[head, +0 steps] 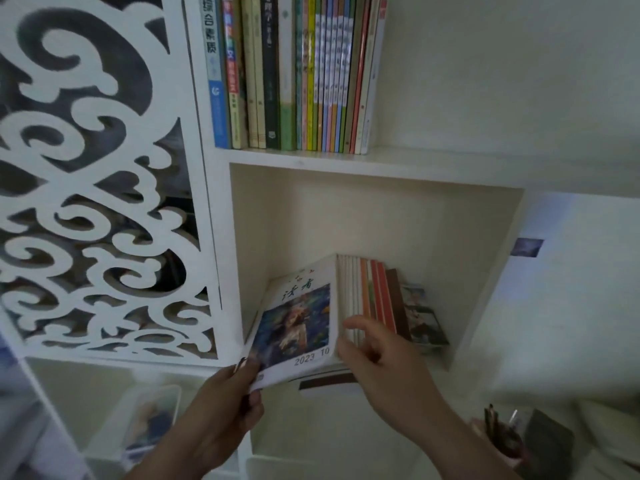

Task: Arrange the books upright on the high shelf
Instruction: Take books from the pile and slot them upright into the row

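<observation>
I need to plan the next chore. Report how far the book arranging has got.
Done: a row of books stands upright on the high shelf. In hand: the left hand grips a magazine in the cubby below; the right hand touches the leaning books. Left: those books.

White cubby shelf [485, 271] holds thin magazines [367, 296]; upper shelf [433, 161] carries upright books [298, 74].

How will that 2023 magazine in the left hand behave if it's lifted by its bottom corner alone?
The magazine looks thin and soft-covered, so it will probably droop. The left hand pinches only its lower corner, and the cover seems glossy, so it may slip. The right hand touches the leaning thin books, which could topple leftward.
</observation>
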Tool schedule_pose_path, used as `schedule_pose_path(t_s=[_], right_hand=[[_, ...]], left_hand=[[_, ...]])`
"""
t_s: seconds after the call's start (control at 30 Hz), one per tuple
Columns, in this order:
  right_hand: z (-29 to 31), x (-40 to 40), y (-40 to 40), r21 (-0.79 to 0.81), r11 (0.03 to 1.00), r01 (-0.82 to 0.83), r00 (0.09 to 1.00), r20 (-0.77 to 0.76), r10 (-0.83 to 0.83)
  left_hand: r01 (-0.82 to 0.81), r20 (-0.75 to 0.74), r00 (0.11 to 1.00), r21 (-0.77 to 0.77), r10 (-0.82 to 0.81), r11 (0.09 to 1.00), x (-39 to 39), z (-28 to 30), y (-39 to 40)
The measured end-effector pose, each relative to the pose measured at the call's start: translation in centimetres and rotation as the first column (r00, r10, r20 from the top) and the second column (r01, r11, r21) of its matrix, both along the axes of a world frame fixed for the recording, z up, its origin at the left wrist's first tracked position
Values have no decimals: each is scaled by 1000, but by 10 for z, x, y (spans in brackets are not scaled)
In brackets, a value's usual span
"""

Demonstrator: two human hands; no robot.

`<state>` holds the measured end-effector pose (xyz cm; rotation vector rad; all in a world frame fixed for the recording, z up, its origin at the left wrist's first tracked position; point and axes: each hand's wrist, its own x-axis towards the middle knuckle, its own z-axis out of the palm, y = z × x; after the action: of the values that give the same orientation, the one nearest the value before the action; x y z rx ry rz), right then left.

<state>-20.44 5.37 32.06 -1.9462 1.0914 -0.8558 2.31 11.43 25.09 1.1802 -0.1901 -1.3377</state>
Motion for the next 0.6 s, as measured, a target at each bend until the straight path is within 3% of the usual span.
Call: schedule_pose_path(t_s=[0.07,0.13,0.2,0.3,0.4,0.5,0.6], right_hand=[[2,-3,3,148,989,20,998,64,-30],[3,-6,7,370,929,5,983,168,-72],[5,-11,11,560,825,-71,944,304,-125],[2,-18,10,645,753,-130,911,378,-166],[-2,-22,10,595,787,-165,925,370,-85],[-9,-26,14,553,827,-101,947,309,-91],[-14,-29,12,602,797,-38,922,330,-204]], left_hand=[[32,79,996,-26,-30,999,-3,5,3],[84,285,955,-2,-80,996,-3,10,12],[200,481,859,4,-177,980,-3,16,24],[351,638,713,35,-291,936,1,23,41],[428,602,703,66,-378,901,0,24,51],[267,534,807,55,-254,962,-12,13,55],[176,440,883,11,-163,984,-24,16,60]])
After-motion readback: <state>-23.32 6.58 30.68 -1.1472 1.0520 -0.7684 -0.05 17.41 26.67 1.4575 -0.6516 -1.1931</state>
